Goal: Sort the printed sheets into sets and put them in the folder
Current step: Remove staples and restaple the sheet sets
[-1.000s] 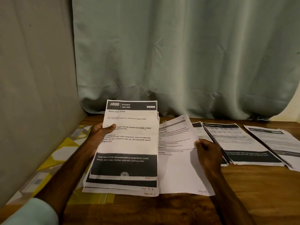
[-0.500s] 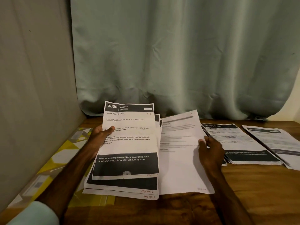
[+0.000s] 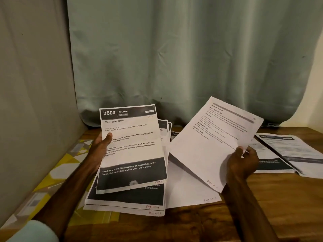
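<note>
**Sheet sorting: both hands gripping paper**

Left hand (image 3: 100,147): closed around the left edge of a fanned stack of printed sheets (image 3: 132,198), thumb pressed on the face of the top sheet. The top sheet (image 3: 131,145) is headed "3800 KITCHEN – Wash baby bottle" and carries a dark band near its lower edge. The lower sheets of the stack project below and to the right of it; handwritten page numbers show at their bottom corners.

Right hand (image 3: 243,163): pinches the right edge of a single printed sheet (image 3: 209,140), thumb on top. This sheet is raised off the desk (image 3: 262,215) and tilted, its top edge swung to the right.

Below the raised sheet, between the hands, another sheet (image 3: 188,193) lies flat on the desk.

To the right of the right hand, two piles of sorted sheets lie side by side: a near pile (image 3: 272,165) with a dark band, and a far pile (image 3: 297,149) overlapping its right edge.

Under the left forearm, a yellow-patterned folder (image 3: 61,165) lies flat on the desk along the wall panel (image 3: 35,84). A pale green curtain (image 3: 174,58) hangs behind the desk.
</note>
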Available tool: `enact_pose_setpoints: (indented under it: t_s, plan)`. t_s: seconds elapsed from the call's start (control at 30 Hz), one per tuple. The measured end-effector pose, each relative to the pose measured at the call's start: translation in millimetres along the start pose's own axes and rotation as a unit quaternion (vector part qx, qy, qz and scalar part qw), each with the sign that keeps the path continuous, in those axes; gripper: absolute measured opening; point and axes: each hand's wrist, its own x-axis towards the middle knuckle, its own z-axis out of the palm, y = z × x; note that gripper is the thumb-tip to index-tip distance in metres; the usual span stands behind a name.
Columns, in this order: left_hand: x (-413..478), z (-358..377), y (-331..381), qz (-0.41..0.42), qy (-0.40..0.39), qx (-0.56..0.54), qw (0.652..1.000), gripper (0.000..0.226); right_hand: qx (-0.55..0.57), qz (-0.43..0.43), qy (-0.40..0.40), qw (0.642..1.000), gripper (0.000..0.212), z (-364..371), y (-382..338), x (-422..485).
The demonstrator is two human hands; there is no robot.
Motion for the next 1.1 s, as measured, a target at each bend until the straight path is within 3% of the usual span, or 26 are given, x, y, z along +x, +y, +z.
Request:
enact_pose_setpoints:
  t_s: [0.3, 0.63, 0.83, 0.93, 1.1]
  plan:
    - [-1, 0, -1, -0.022, 0.016, 0.041, 0.999, 0.027, -0.002, 0.035, 0.012, 0.999, 0.03, 0, 6, 4]
    - [0, 4, -5, -0.01, 0.05, 0.089, 0.995, 0.033, -0.007, 0.095, -0.169, 0.981, 0.047, 13, 10, -16]
    - [-3, -2, 2, -0.045, 0.026, -0.008, 0.999, 0.023, -0.071, 0.088, -0.284, 0.952, 0.028, 12, 13, -26]
    - [-4, -7, 1, -0.08, 0.03, -0.068, 0.994, 0.018, -0.116, 0.065, -0.282, 0.95, 0.024, 12, 12, -24]
    - [-9, -3, 5, -0.116, 0.029, -0.083, 0.989, 0.028, -0.083, 0.038, -0.177, 0.98, 0.032, 12, 17, -15]
